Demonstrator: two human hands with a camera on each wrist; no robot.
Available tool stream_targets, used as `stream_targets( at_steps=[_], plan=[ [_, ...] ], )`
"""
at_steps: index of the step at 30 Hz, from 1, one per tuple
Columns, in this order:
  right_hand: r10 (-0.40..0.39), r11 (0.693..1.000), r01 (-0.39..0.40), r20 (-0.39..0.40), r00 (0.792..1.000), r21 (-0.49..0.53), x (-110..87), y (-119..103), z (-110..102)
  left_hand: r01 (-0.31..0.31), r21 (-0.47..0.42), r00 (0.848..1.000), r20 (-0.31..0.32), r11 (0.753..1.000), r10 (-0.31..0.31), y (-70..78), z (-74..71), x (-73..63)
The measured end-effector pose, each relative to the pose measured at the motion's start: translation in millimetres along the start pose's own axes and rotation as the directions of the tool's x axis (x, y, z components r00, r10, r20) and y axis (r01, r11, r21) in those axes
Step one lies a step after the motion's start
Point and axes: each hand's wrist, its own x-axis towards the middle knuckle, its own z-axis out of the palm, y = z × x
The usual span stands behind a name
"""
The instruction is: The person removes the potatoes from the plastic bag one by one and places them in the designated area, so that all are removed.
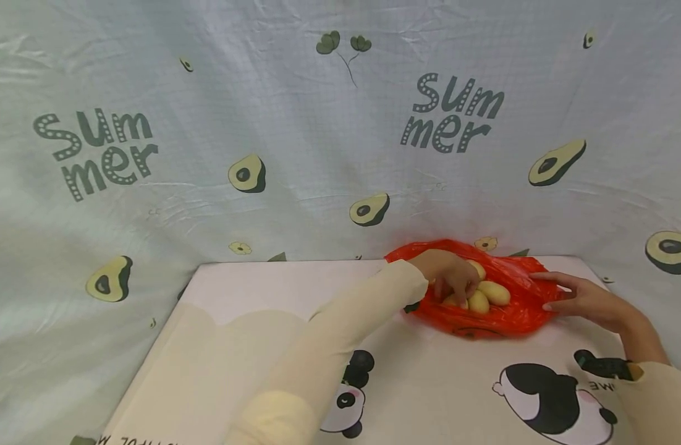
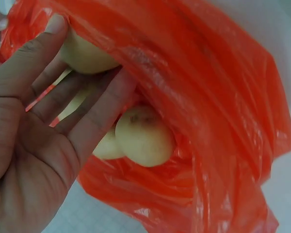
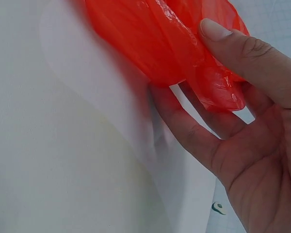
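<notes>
A red plastic bag (image 1: 526,309) lies with its mouth open near the table's back edge, several yellow potatoes (image 1: 493,293) showing inside. My left hand (image 1: 453,276) reaches into the bag among them. In the left wrist view its fingers are extended and spread, the thumb beside an upper potato (image 2: 87,54); another potato (image 2: 145,137) lies past the fingers, and part of that hand is behind the red film. At the bag's right end my right hand (image 1: 591,303) holds the gathered plastic (image 3: 216,87) between thumb and fingers. Some fingertips there are hidden behind the bag.
The pale table (image 1: 251,346) carries printed cartoon animals and lettering. A hanging cloth (image 1: 296,123) with avocado and "summer" prints stands right behind the table and along its sides. Both sleeves (image 1: 340,334) are cream.
</notes>
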Motion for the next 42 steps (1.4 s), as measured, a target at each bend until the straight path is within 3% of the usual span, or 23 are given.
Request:
stream_targets(
  at_steps=[5, 15, 20, 25, 27, 30, 33, 38, 42],
  plan=[
    [-0.003, 1.0, 0.003, -0.005, 1.0, -0.001, 0.0, 0, 1, 0.014, 0.02, 0.999, -0.042, 1.0, -0.013, 4.6, 6.0, -3.0],
    [-0.004, 0.999, 0.003, -0.028, 1.0, -0.032, -1.2, -1, 4, -0.088, -0.054, 0.993, 0.07, 0.995, 0.092, -5.4, -0.3, -24.4],
    [0.007, 0.999, -0.008, -0.03, 1.0, -0.036, -1.3, -1, 5, -0.166, -0.101, 0.985, 0.025, 0.981, 0.169, -17.9, -6.0, -32.4],
    [0.007, 0.999, -0.009, -0.037, 0.999, -0.048, -1.8, 0, 7, -0.21, -0.159, 0.977, -0.067, 0.965, 0.202, -33.9, -9.0, -36.7],
    [0.007, 0.999, -0.009, -0.04, 0.999, -0.053, -2.3, 1, 7, -0.253, -0.218, 0.967, -0.097, 0.942, 0.237, -42.0, -8.8, -39.6],
    [0.015, 0.998, -0.018, -0.044, 0.999, -0.058, -2.9, 2, 8, -0.339, -0.281, 0.939, -0.164, 0.898, 0.303, -53.3, -7.8, -45.9],
    [0.028, 0.997, -0.032, -0.053, 0.998, -0.067, -3.6, 4, 9, -0.417, -0.287, 0.901, -0.259, 0.862, 0.349, -62.1, -5.3, -53.8],
    [0.036, 0.996, -0.041, -0.061, 0.997, -0.075, -3.9, 5, 10, -0.526, -0.336, 0.837, -0.367, 0.781, 0.406, -75.7, 0.3, -65.6],
    [0.036, 0.996, -0.041, -0.063, 0.997, -0.08, -4.4, 5, 11, -0.571, -0.265, 0.789, -0.439, 0.777, 0.431, -84.4, 5.2, -74.2]
  ],
)
